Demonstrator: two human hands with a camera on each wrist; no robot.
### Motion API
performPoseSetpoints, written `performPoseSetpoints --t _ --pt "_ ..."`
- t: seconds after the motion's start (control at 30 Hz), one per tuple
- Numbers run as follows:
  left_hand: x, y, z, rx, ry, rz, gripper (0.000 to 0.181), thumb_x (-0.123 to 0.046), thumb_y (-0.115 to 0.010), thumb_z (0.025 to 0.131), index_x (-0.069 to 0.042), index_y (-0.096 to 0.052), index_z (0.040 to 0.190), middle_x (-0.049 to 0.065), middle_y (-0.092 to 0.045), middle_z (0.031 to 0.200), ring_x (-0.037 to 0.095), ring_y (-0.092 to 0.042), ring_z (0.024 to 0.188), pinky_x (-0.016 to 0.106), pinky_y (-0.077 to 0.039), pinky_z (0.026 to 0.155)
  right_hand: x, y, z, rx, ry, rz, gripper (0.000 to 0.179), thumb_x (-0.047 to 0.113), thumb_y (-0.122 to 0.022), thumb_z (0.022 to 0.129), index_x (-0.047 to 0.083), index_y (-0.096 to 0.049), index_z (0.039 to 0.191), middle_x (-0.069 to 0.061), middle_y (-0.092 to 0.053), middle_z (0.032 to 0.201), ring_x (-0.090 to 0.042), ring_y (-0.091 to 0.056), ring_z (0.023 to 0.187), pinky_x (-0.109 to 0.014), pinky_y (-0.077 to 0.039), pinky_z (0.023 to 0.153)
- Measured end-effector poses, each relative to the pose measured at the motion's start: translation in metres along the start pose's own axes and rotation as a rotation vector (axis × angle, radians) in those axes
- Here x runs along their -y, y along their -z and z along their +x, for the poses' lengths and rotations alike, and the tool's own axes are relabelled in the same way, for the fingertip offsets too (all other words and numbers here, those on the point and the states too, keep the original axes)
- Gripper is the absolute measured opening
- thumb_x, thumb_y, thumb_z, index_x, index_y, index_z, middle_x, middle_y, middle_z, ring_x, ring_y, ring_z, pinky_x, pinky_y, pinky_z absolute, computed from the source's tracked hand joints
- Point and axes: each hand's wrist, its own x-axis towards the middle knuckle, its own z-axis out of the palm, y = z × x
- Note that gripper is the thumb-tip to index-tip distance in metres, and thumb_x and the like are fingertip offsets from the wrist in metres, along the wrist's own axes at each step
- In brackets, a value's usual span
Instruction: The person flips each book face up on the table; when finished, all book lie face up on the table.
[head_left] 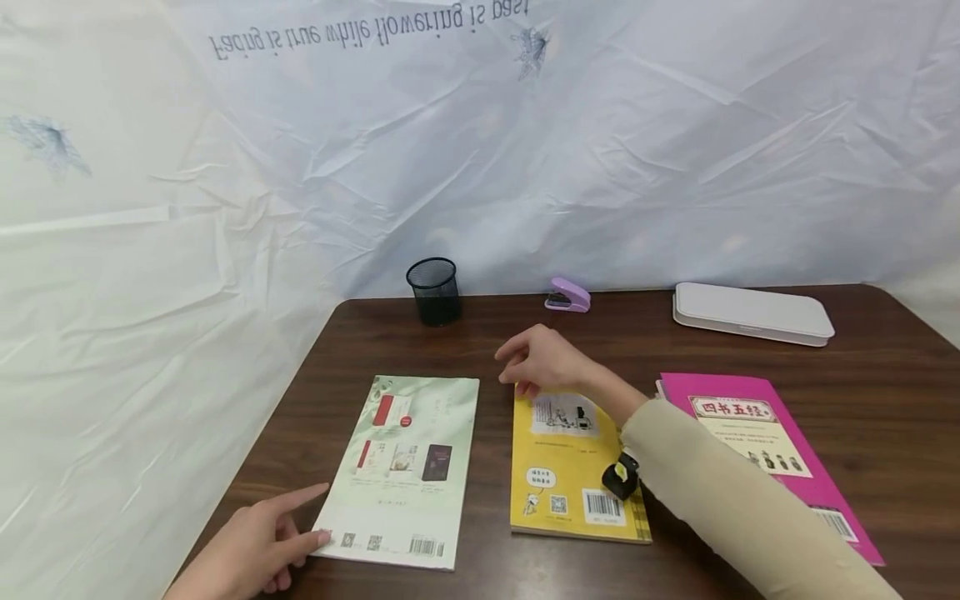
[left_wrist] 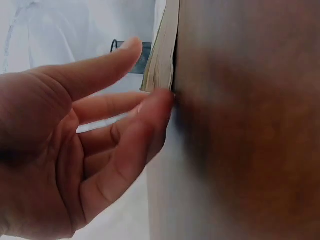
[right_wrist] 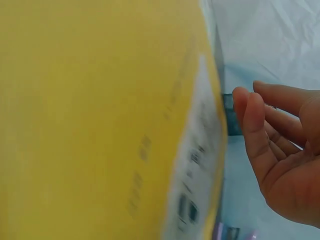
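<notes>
- Across the tabletop point(head_left: 375, 337), head view: I see the pale green booklet point(head_left: 420, 517) at left, the yellow book point(head_left: 570, 467) in the middle and the pink book point(head_left: 780, 450) at right. All three lie flat, a stable position. The black mesh cup point(head_left: 435, 293), purple stapler point(head_left: 568, 296) and white case point(head_left: 752, 314) line the rear edge, presumably to leave the front for the books.
- Same view: the left hand point(head_left: 258, 542) is at the booklet's near left corner, likely the easiest access to a thin, flat item. The right hand point(head_left: 547, 358) is over the yellow book's far edge, fingers loosely bent.
- Left wrist view: thumb and fingers are apart, a fingertip at the booklet's corner; I cannot tell whether the thumb touches the cover.
- Right wrist view: fingertips close together, clamped on nothing, beside the yellow book's edge.
</notes>
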Motion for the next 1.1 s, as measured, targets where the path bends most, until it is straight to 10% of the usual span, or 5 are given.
performPoseSetpoints --t 0.23,1.1 --pt "0.011 -0.002 0.001 0.095 -0.04 -0.152 0.084 -0.028 -0.081 0.093 0.001 -0.039 0.16 0.005 -0.063 0.069 0.021 -0.066 0.057 0.034 -0.058 0.051 -0.004 -0.015 0.013 0.032 -0.043 0.08 0.039 0.012 -0.076 0.097 0.0 -0.069 0.134 -0.013 -0.077 0.093 -0.018 -0.07 0.061 -0.029 -0.062 0.059" --pt "0.013 -0.008 -0.005 0.03 -0.053 -0.137 0.085 -0.025 -0.085 0.089 -0.006 -0.044 0.161 0.003 -0.061 0.064 0.02 -0.064 0.054 0.031 -0.057 0.049 -0.006 -0.037 0.034 0.042 -0.158 0.197 0.031 0.002 -0.077 0.094 -0.003 -0.074 0.125 -0.015 -0.077 0.084 -0.014 -0.069 0.054 -0.027 -0.061 0.056"
